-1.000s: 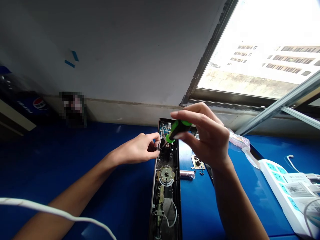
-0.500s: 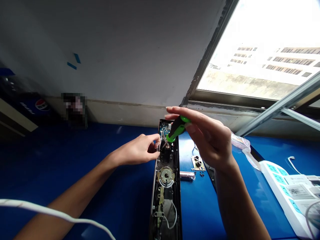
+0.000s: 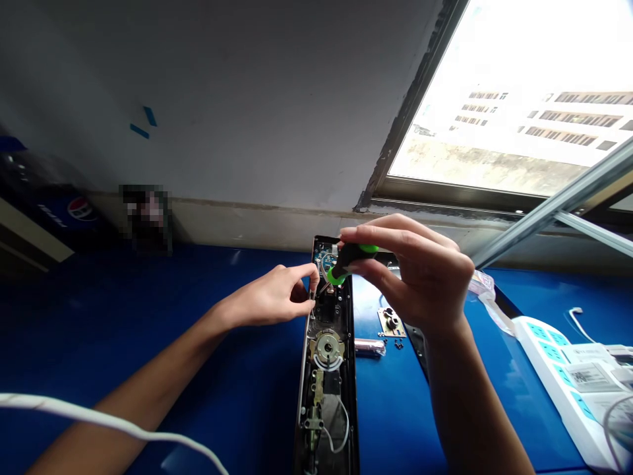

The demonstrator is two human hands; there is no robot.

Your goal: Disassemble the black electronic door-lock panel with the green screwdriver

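A long black door-lock body (image 3: 327,369) lies open on the blue table (image 3: 198,369), its metal parts and wires showing. My right hand (image 3: 420,277) is closed around a green and black screwdriver (image 3: 346,260), whose tip points down into the lock's upper part. My left hand (image 3: 274,297) rests at the lock's left edge, fingers pinched against the rim and the wires there; what they pinch is too small to name.
A small brass plate (image 3: 390,321), loose screws (image 3: 398,342) and a little cylinder (image 3: 370,346) lie right of the lock. A white power strip (image 3: 558,369) sits far right, a white cable (image 3: 99,422) crosses bottom left. Wall and window stand behind.
My right hand's fingers shifted around the screwdriver handle, turning it, and the hand dropped slightly. My left hand stayed at the lock's edge.
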